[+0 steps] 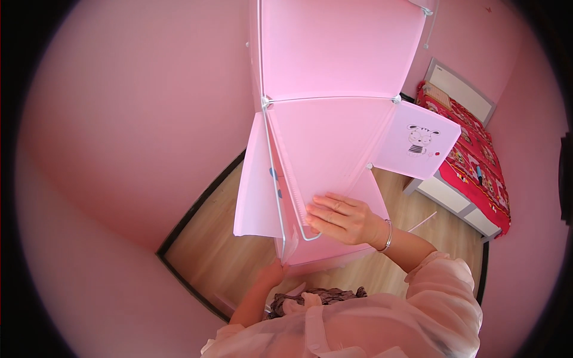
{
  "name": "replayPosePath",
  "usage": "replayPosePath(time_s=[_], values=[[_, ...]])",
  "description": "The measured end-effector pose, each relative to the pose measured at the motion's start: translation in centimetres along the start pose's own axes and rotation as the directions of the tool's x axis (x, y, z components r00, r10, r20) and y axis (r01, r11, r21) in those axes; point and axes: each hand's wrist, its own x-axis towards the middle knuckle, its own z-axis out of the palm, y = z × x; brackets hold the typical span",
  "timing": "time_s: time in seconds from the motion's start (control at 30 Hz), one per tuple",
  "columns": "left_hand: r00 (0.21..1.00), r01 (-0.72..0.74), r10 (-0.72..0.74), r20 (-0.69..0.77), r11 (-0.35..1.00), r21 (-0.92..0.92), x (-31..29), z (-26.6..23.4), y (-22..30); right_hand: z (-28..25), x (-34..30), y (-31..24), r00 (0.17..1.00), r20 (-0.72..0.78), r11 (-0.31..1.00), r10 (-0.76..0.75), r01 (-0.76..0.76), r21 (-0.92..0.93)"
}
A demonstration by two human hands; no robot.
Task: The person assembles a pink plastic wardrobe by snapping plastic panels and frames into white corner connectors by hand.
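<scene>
A tall pink storage cabinet of plastic panels in white wire frames (340, 48) rises in front of me, with white connectors (266, 102) at its corners. My right hand (346, 219) lies on a slanting pink panel (328, 140) near its lower edge, fingers stretched out; its thumb is hidden. Lower and to the left, my left hand (273, 273) is closed at the bottom corner of a narrow wire-framed panel (277, 203). Its fingertips are partly hidden there. A pale pink panel (253, 185) juts out on the left side.
A pale door panel with a cartoon animal (421, 140) sticks out on the right. Beyond it stands a bed (477, 161) with a red patterned cover. A thin white rod (422, 221) lies on the wooden floor (209, 256). Pink walls (137, 119) enclose the left side.
</scene>
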Motion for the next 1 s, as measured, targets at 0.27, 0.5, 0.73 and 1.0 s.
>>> replayPosePath(time_s=[0.27,0.5,0.73,1.0], values=[[0.997,0.052,-0.052,0.054,0.999,0.002,0.1,-2.6,1.1,1.3,3.4,0.2,1.000,-0.010,1.000,0.022,-0.022,-0.019],[0.999,0.041,-0.041,0.002,0.999,-0.005,-0.6,-4.1,1.5,-4.1,1.3,3.4,0.983,0.127,0.990,0.135,-0.127,-0.068],[0.999,0.036,-0.036,0.006,0.999,0.013,-0.3,-5.5,2.0,-2.6,4.3,2.9,0.991,-0.027,0.988,0.130,-0.132,-0.081],[0.984,0.173,-0.178,-0.030,0.978,-0.115,-0.2,-0.6,1.5,-1.4,4.1,1.2,0.958,-0.249,0.988,0.141,-0.153,-0.027]])
